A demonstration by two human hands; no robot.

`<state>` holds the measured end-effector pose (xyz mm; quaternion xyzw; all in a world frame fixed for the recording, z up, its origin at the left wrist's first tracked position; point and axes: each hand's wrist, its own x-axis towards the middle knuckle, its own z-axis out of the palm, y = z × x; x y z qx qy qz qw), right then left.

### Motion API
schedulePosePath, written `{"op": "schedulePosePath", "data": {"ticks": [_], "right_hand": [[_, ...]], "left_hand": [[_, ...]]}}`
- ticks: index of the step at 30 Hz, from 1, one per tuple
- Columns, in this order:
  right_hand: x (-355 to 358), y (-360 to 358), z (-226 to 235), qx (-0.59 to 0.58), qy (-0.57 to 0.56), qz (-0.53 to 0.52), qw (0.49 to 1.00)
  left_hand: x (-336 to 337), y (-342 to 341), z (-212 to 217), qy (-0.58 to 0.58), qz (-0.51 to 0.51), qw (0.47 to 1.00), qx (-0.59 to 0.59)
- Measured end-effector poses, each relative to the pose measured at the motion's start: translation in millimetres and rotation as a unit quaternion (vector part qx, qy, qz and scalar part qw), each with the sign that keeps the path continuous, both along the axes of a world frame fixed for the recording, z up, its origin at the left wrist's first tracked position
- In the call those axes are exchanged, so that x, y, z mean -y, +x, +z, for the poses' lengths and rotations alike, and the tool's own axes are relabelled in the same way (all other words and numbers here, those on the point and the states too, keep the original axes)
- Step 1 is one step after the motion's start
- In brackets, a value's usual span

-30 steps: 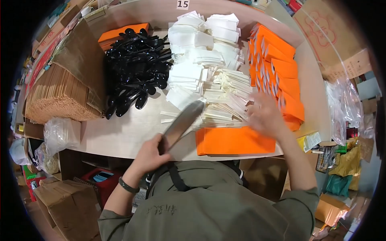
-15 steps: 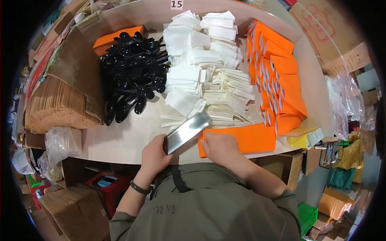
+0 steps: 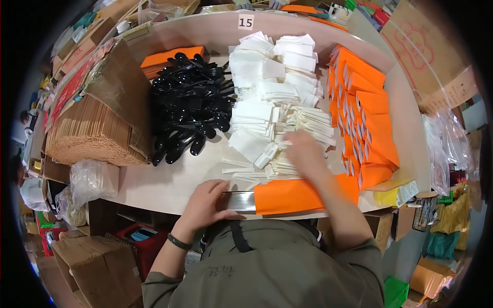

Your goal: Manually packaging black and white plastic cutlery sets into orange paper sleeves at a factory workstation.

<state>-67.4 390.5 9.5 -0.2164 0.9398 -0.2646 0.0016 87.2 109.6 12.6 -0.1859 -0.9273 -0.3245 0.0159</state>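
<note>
My left hand (image 3: 205, 204) grips the near end of a shiny metal trough (image 3: 241, 201) at the table's front edge. Its other end is inside an orange paper sleeve (image 3: 287, 196), which lies flat along the edge. My right hand (image 3: 306, 154) is over a pile of narrow white paper packets (image 3: 308, 120), its forearm crossing above the sleeve. Those fingers are blurred and partly hidden, so whether they hold a packet does not show. Stacked white napkin packets (image 3: 257, 118) lie just left of that hand.
Black plastic spoons and forks (image 3: 192, 102) are heaped left of the napkins. A carton (image 3: 97, 128) packed with thin brown pieces stands at the left. Overlapping orange sleeves (image 3: 367, 113) line the right side. Across the back partition (image 3: 215, 25), another person's gloved hands (image 3: 262, 4) show.
The metal trough has gone from tilted above the table to lying level inside the orange sleeve. My right hand has left the sleeve and moved forward to the narrow packets. The view has shifted slightly.
</note>
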Motion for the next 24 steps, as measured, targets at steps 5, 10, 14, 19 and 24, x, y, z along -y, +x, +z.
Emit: {"op": "schedulePosePath", "data": {"ticks": [5,10,14,19,24], "right_hand": [[-21,-7,6,-0.019,-0.015,-0.037,0.999],[-14,-1,1,-0.049,0.183,-0.030,0.981],[-7,4,14,-0.035,0.126,-0.065,0.989],[59,23,2,-0.042,0.035,0.066,0.996],[94,14,-42,-0.074,0.147,0.075,0.984]], "left_hand": [[45,18,-26,-0.020,0.201,0.979,-0.023],[79,-8,-19,-0.072,0.284,0.952,-0.084],[88,-31,-19,-0.083,0.267,0.953,-0.116],[85,-58,-36,-0.112,0.292,0.944,-0.103],[72,-66,-35,-0.120,0.303,0.945,0.014]]}}
